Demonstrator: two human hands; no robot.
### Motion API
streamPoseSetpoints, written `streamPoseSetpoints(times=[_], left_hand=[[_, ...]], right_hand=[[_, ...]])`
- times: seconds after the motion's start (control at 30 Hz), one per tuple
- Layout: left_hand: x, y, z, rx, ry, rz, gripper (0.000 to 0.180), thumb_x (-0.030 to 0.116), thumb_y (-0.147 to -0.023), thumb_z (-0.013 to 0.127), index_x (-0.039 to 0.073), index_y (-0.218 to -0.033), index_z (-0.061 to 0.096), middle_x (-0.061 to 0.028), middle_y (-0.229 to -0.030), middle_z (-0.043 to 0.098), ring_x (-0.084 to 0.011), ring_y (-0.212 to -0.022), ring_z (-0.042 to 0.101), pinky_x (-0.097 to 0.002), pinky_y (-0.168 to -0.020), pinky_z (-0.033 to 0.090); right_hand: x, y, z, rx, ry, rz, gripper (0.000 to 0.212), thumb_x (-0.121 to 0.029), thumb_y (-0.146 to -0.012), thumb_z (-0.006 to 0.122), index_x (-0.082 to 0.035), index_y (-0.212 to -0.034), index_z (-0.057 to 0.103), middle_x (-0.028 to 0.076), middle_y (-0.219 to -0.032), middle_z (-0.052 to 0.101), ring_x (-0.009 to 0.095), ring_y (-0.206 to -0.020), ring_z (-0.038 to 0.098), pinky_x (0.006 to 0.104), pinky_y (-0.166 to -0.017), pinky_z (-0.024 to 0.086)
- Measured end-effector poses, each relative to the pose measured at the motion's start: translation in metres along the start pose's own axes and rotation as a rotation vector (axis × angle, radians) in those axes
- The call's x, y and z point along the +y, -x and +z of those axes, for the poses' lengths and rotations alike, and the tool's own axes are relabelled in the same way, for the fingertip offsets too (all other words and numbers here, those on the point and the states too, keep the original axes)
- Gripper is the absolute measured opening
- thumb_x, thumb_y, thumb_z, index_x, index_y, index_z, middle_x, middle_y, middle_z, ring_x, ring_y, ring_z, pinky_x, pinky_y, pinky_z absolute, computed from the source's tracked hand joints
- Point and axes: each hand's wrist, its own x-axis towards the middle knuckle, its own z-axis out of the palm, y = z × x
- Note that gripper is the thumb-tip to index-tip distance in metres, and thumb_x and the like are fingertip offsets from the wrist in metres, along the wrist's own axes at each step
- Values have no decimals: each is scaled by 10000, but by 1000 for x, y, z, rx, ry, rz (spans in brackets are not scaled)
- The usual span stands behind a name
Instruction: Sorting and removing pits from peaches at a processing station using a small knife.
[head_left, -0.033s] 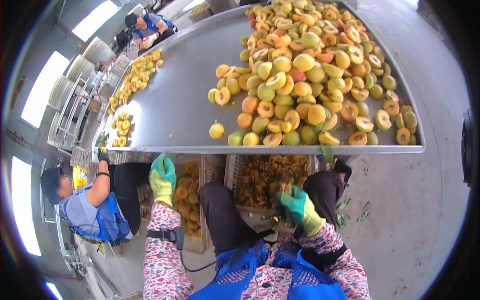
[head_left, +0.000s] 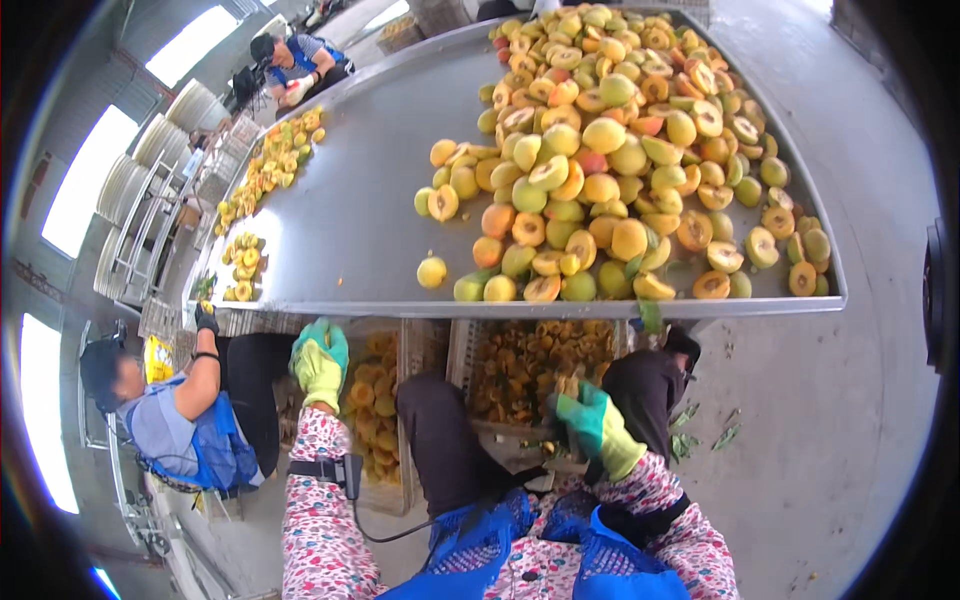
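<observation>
Hand, left [head_left: 320, 360]: near crate [head_left: 383, 497]; grip cannot be told;
Hand, right [head_left: 603, 425]: grip cannot be told;
Table [head_left: 370, 210]: heaped fruit [head_left: 628, 240]

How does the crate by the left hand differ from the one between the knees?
The left crate holds yellow-orange fruit pieces; the middle crate holds mostly darker, browner pieces. The left crate sits to the left of the left knee; the middle crate sits between both knees. Both have pale walls and hold many pieces.

Smooth metal table [head_left: 365, 210], matt cloth sleeves [head_left: 322, 515]
</observation>
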Motion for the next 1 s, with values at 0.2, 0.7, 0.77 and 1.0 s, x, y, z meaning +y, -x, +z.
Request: streamPoseSetpoints(times=[0.2, 0.7, 0.77, 1.0], left_hand=[[165, -67, 7, -132, 608, 242, 377, 188, -845, 599, 81, -1205, 582, -191, -1257, 573, -303, -1084, 613, -383, -919, 492], [333, -109, 55, -138, 746, 494, 466, 391, -784, 684, 213, -1209, 613, -183, -1297, 525, -361, -1109, 556, -472, -917, 457], [308, -84, 60, -261, 1062, 402, 440, 308, -783, 709, 165, -1189, 619, -188, -1231, 578, -372, -1050, 593, -462, -888, 474], [269, 19, -61, -422, 847, 1040, 575, -81, -808, 598, 89, -1345, 484, -188, -1414, 428, -311, -1253, 488, -387, -1001, 436]], right_hand=[[11, -6, -2, -9, 16, 71, 290, -235, -831, 663, -14, -997, 574, 57, -759, 629, 148, -609, 601, 291, -564, 503], [7, -2, -7, 5, 317, -63, 317, -291, -825, 623, 0, -916, 534, 45, -695, 565, 106, -596, 529, 283, -548, 437], [-2, 0, -5, -30, 55, -8, 262, -255, -850, 610, -20, -940, 536, 26, -719, 562, 83, -635, 526, 254, -560, 442], [-72, 12, -2, 54, -300, -338, 244, -240, -923, 613, -41, -1059, 575, -7, -800, 581, 73, -634, 527, 239, -529, 439]])
